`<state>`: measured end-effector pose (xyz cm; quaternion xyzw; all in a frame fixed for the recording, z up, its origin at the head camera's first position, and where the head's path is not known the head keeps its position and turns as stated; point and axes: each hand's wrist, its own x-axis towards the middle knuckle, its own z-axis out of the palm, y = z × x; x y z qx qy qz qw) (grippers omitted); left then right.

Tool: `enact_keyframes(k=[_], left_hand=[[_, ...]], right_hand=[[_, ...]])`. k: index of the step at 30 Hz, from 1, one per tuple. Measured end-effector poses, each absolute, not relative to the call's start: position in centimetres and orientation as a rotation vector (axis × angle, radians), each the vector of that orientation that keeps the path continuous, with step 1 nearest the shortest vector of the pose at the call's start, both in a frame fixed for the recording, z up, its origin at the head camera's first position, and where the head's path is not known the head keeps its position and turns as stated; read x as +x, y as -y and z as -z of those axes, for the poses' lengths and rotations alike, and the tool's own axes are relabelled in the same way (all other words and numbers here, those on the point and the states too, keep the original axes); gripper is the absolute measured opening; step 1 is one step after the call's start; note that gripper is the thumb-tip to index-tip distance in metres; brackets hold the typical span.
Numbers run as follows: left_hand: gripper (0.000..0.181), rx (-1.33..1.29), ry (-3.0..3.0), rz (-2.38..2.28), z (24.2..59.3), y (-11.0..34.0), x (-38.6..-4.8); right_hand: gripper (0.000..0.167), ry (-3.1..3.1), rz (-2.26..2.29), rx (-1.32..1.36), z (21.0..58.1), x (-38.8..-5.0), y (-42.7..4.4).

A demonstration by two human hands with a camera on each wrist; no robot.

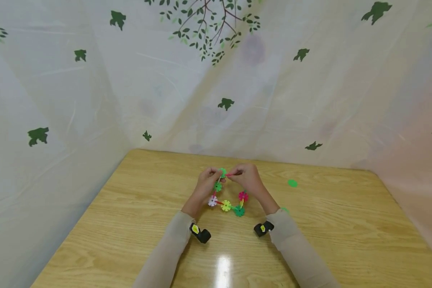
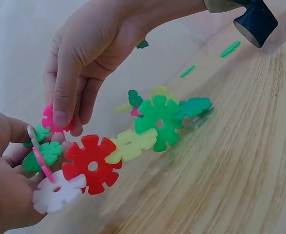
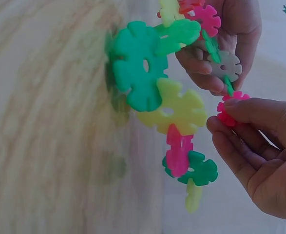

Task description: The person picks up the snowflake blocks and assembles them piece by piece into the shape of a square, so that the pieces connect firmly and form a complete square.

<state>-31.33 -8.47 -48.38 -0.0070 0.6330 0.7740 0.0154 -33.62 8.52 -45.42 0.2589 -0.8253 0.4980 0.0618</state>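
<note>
A chain of interlocking flower-shaped plastic discs (image 1: 226, 205) hangs in a curve between the hands, with green, white, red, yellow and pink pieces. My left hand (image 1: 204, 185) grips one end, its thumb and fingers around a pale disc (image 3: 225, 66) and green discs (image 2: 43, 157). From the other side, my right hand (image 1: 248, 178) pinches a pink disc (image 3: 233, 108) between thumb and fingertips. That disc's edge meets a green disc (image 3: 229, 86) at the chain's end; whether they are locked together I cannot tell. The chain's low part, a dark green disc (image 3: 139, 68), is at the tabletop.
Loose green discs lie on the wooden table (image 1: 147, 224) to the right, one further back (image 1: 292, 183) and another (image 1: 285, 210) partly behind the right forearm. A pale sheet (image 1: 187, 96) printed with leaves and birds encloses the table's back and sides.
</note>
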Motion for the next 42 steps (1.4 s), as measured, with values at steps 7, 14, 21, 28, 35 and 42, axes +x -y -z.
enact_keyframes(k=[7, 14, 21, 28, 35, 42], left_hand=[[0.018, 0.054, -2.111, -2.217, 47.9, 9.2, -31.3], [0.037, 0.201, -2.218, -2.080, 47.6, 10.4, -31.4], [0.052, 0.311, -2.237, -2.041, 47.6, 10.9, -31.4], [0.050, 0.289, -2.281, -2.072, 47.5, 10.6, -31.2], [0.051, 0.313, -2.317, -2.051, 47.5, 10.2, -31.1], [0.049, 0.317, -2.328, -2.020, 47.6, 10.1, -31.3]], right_hand=[[0.004, 2.484, -1.575, 0.780, 45.0, -33.8, -9.1], [0.004, 2.506, -1.623, 0.758, 45.0, -34.2, -9.4], [0.009, 2.556, -1.627, 0.752, 44.4, -33.8, -9.6], [0.007, 2.538, -1.565, 0.788, 44.7, -34.0, -9.9], [0.009, 2.541, -1.492, 0.820, 44.5, -34.0, -9.9], [0.009, 2.560, -1.465, 0.837, 44.5, -34.2, -10.0]])
